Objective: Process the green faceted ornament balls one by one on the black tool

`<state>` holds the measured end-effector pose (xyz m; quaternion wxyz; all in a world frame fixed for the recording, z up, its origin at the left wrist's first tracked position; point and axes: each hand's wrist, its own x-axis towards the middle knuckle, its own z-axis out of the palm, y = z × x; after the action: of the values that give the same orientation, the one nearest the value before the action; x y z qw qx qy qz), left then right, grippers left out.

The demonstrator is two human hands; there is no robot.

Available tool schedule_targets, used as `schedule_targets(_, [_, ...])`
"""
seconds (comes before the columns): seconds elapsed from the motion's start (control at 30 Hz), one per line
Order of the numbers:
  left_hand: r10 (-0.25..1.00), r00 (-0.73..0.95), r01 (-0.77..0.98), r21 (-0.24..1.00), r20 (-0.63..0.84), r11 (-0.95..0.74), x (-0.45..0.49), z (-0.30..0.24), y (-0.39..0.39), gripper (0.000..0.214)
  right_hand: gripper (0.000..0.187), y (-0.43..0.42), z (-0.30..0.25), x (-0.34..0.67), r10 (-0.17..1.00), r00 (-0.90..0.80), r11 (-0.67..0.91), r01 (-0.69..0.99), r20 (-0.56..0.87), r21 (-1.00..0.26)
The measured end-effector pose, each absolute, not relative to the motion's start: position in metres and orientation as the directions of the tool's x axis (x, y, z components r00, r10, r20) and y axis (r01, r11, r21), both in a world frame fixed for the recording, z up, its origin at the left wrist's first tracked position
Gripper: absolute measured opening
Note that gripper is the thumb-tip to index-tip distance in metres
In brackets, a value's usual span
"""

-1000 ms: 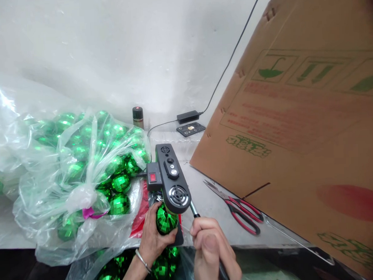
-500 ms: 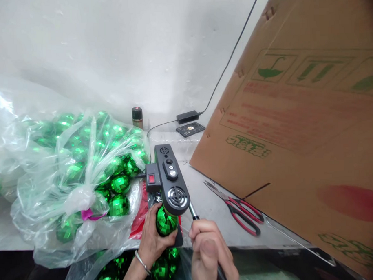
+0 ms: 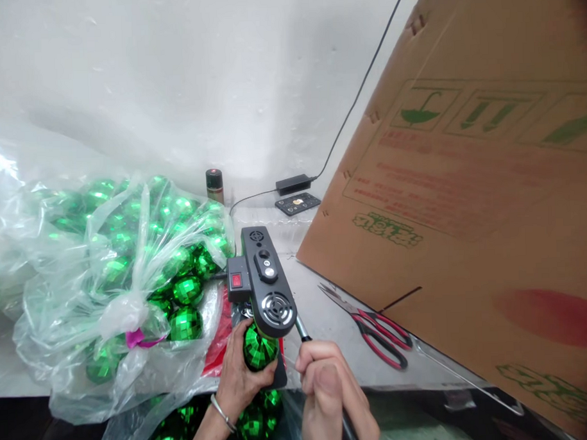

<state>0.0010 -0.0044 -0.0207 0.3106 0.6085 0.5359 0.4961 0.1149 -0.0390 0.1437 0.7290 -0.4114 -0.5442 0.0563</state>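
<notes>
My left hand (image 3: 241,376) is wrapped round a green mirrored ball (image 3: 258,351) and holds it under the head of a black machine (image 3: 267,290) with a red switch. My right hand (image 3: 331,398) is closed on the machine's metal lever with a dark grip (image 3: 303,333), just right of the ball. A silver bangle sits on my left wrist.
A tied clear plastic bag of green mirrored balls (image 3: 126,264) fills the left of the grey table (image 3: 326,321). More green balls lie in a bag below the table edge (image 3: 252,427). Red-handled scissors (image 3: 374,326) lie right. A big cardboard box (image 3: 466,207) leans at right. A can, adapter and remote stand behind.
Both hands keep their grip on the ball and the lever; the view has shifted very slightly, nothing else has moved.
</notes>
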Motion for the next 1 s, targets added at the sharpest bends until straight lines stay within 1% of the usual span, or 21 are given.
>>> schedule_targets(0.4, [0.965, -0.062, 0.341, 0.914, 0.254, -0.218, 0.001, -0.016, -0.005, 0.072, 0.038, -0.037, 0.125, 0.118, 0.51, 0.377, 0.685, 0.365, 0.773, -0.63])
schedule_targets(0.7, [0.967, -0.083, 0.336, 0.921, 0.239, -0.199, 0.001, -0.013, -0.006, 0.072, 0.039, -0.039, 0.127, 0.122, 0.515, 0.313, 0.668, 0.437, 0.798, -0.603])
schedule_targets(0.83, [0.964, -0.093, 0.336, 0.919, 0.249, -0.205, 0.002, -0.017, -0.006, 0.072, 0.039, -0.039, 0.126, 0.124, 0.495, 0.315, 0.676, 0.447, 0.81, -0.587])
schedule_targets(1.0, [0.959, -0.101, 0.333, 0.917, 0.265, -0.218, 0.003, -0.019, -0.006, 0.072, 0.039, -0.039, 0.126, 0.125, 0.508, 0.293, 0.666, 0.463, 0.81, -0.585])
